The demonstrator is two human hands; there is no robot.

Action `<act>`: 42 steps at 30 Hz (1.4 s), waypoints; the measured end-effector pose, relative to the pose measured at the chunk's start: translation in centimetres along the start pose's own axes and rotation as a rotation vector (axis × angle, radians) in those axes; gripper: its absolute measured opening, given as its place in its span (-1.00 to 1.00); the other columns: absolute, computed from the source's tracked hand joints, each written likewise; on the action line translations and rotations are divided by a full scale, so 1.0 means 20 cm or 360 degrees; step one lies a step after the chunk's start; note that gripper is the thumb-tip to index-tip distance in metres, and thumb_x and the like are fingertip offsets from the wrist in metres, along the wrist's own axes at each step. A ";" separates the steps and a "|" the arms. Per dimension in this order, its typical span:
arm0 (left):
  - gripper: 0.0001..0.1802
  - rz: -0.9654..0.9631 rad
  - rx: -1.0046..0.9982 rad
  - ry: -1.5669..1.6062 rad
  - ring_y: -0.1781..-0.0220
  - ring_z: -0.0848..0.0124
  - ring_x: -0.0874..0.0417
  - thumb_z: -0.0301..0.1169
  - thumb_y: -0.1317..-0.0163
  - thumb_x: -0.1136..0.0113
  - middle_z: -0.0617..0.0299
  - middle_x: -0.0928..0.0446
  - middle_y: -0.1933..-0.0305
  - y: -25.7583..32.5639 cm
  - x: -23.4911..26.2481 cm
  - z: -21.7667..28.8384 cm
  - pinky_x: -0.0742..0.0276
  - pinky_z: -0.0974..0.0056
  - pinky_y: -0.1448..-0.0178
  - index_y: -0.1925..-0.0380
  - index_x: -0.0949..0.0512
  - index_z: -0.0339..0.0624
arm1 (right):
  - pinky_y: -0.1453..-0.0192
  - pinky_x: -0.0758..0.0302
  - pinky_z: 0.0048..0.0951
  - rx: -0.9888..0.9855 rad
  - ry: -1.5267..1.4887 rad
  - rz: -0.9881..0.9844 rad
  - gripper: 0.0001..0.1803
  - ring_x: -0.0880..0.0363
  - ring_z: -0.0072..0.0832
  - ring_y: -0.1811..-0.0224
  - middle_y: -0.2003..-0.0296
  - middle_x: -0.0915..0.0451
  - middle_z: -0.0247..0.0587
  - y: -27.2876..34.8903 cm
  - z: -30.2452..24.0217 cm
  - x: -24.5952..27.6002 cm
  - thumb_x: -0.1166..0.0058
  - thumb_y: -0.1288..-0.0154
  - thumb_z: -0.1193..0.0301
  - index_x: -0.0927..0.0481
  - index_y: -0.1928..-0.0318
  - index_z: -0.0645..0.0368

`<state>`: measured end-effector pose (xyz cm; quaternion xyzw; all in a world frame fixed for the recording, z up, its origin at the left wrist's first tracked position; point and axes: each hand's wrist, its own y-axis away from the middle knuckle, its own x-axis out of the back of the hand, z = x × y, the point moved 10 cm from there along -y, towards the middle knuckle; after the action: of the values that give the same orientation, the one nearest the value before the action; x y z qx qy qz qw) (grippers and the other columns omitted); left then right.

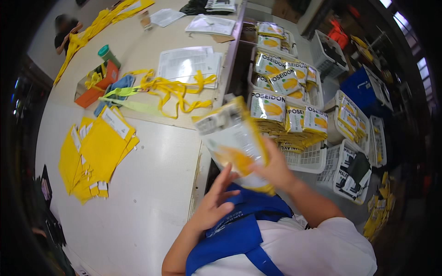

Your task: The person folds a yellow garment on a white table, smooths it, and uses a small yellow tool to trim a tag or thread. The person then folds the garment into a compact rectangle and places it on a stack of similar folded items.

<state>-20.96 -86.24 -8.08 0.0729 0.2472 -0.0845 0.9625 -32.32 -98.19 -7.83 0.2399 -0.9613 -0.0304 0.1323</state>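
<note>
A flat plastic packet, white and yellow with a picture of a yellow fruit on it, hangs tilted in front of my body beside the table edge. My right hand grips it along its right side, and motion blurs its surface. My left hand is close to the packet's lower left, fingers apart; whether a fingertip touches it I cannot tell. To the left, a fanned pile of yellow cloth pieces with white tags lies on the white table.
Stacked similar packets fill white baskets on the right. On the table are yellow straps, printed papers, an orange box and a green container. Another person handles long yellow cloth at the far left.
</note>
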 end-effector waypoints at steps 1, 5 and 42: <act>0.00 -0.0043 -0.0006 -0.0185 -0.53 0.23 0.05 -0.07 -0.16 -0.25 0.20 0.22 -0.55 -0.04 -0.05 -0.03 -0.21 0.08 -0.37 -0.46 0.13 -0.05 | -0.15 -0.47 -0.38 -0.0076 -0.0225 0.0003 -0.28 -0.51 -0.39 -0.03 -0.05 -0.48 -0.13 -0.01 0.10 0.18 -0.25 -0.04 0.48 -0.27 -0.25 0.28; -0.15 0.0013 0.0109 -0.0468 -0.48 0.20 -0.07 -0.37 -0.21 -0.20 0.21 0.18 -0.54 -0.17 -0.07 -0.20 -0.29 0.15 -0.34 -0.43 0.03 -0.05 | -0.08 -0.52 -0.35 -0.0249 -0.1066 0.0406 -0.39 -0.55 -0.36 0.03 0.01 -0.50 -0.14 0.12 0.65 0.76 -0.14 -0.08 0.48 -0.30 -0.18 0.32; -0.56 0.1312 -0.2212 -0.0281 0.37 0.33 -0.49 -0.37 -0.09 -0.35 0.16 -0.46 0.28 2.15 -0.90 0.43 -0.37 0.33 0.33 0.07 -0.51 -0.38 | -0.07 -0.47 -0.46 0.0188 0.0541 -0.2856 -0.59 -0.53 -0.53 0.03 0.07 -0.55 -0.21 1.02 0.30 -2.00 -0.09 -0.25 0.53 -0.45 -0.13 0.20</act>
<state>-23.99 -43.65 12.50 -0.4633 0.1198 0.4440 0.7576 -9.07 -61.47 -20.70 0.9045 -0.3818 -0.0369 0.1863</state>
